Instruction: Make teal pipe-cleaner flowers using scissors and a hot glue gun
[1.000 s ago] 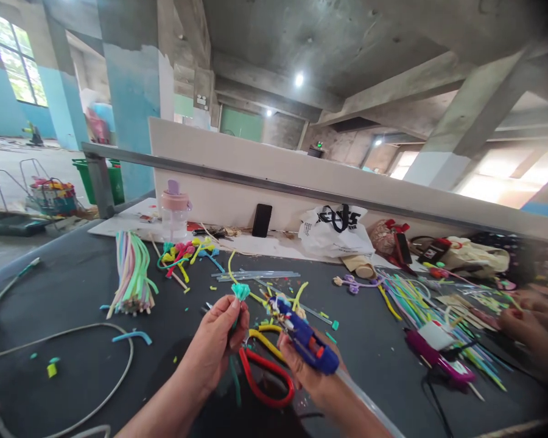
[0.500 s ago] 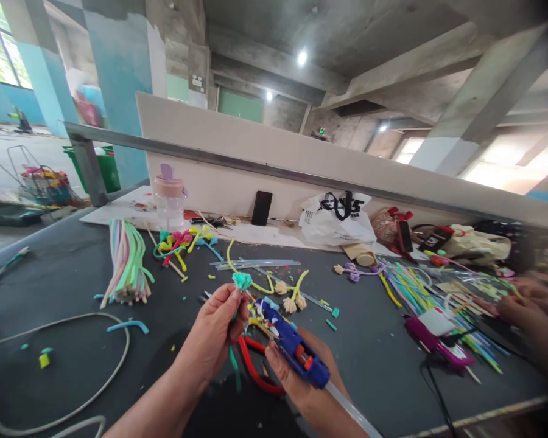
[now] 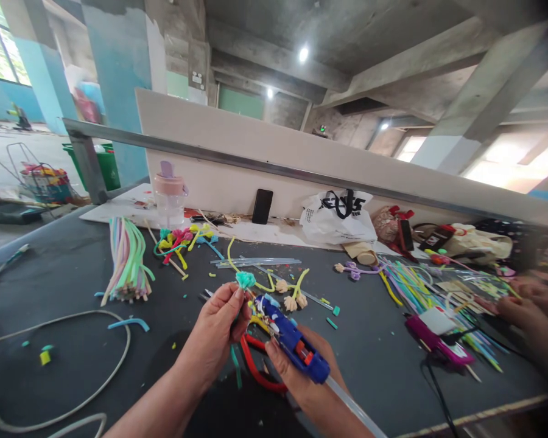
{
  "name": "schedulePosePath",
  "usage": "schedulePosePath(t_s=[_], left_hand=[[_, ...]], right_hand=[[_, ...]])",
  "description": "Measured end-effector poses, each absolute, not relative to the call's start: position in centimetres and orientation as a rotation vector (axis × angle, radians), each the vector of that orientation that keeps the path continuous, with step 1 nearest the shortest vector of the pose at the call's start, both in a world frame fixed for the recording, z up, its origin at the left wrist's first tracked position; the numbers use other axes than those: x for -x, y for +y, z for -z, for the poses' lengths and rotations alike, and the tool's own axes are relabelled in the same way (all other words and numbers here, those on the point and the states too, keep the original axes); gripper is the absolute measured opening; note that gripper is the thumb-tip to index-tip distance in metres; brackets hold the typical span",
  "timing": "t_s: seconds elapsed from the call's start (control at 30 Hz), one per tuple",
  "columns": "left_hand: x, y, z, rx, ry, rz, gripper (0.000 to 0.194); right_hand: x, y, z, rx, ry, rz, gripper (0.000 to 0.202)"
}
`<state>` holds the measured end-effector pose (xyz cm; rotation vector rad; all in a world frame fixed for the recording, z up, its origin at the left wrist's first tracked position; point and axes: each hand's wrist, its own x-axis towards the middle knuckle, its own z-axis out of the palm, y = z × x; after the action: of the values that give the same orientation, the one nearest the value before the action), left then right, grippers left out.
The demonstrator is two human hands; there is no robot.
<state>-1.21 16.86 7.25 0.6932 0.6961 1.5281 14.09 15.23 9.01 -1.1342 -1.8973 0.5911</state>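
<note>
Pinched in the fingertips of my left hand (image 3: pixel 221 316) is a teal pipe-cleaner flower (image 3: pixel 245 280), its ruffled head standing above thumb and forefinger. My right hand (image 3: pixel 308 371) is wrapped round a blue glue gun (image 3: pixel 296 344) with a clear glue stick (image 3: pixel 354 407) coming out of its rear. The gun's nozzle end points up and left, close to the fingers of my left hand; whether it touches the flower I cannot tell. Red-handled pliers or scissors (image 3: pixel 256 368) lie below, partly hidden by my hands. Beyond lie cream flowers on a yellow-green stem (image 3: pixel 299 289).
A bundle of pastel pipe cleaners (image 3: pixel 128 261) stands at left near a clear bottle (image 3: pixel 169 201). Colourful finished pieces (image 3: pixel 182 243) and clear glue sticks (image 3: pixel 256 263) lie behind. A white bag (image 3: pixel 338 219), a phone (image 3: pixel 262 205) and a magenta device (image 3: pixel 438 344) are farther off. Another person's hands (image 3: pixel 525 304) work at right.
The teal flower and my left fingertips have shifted very slightly to the right. Both hands keep the same hold, and the glue gun stays nearly in place.
</note>
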Motion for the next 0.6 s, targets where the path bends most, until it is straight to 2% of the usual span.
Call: schedulePosePath(t_s=[0.6], left_hand=[[1.20,16.85,-7.30,-0.606,0.656,-1.537,0.019]], right_hand=[[-13.76,15.73,-8.83,1.053,-1.936,-0.466,0.021]])
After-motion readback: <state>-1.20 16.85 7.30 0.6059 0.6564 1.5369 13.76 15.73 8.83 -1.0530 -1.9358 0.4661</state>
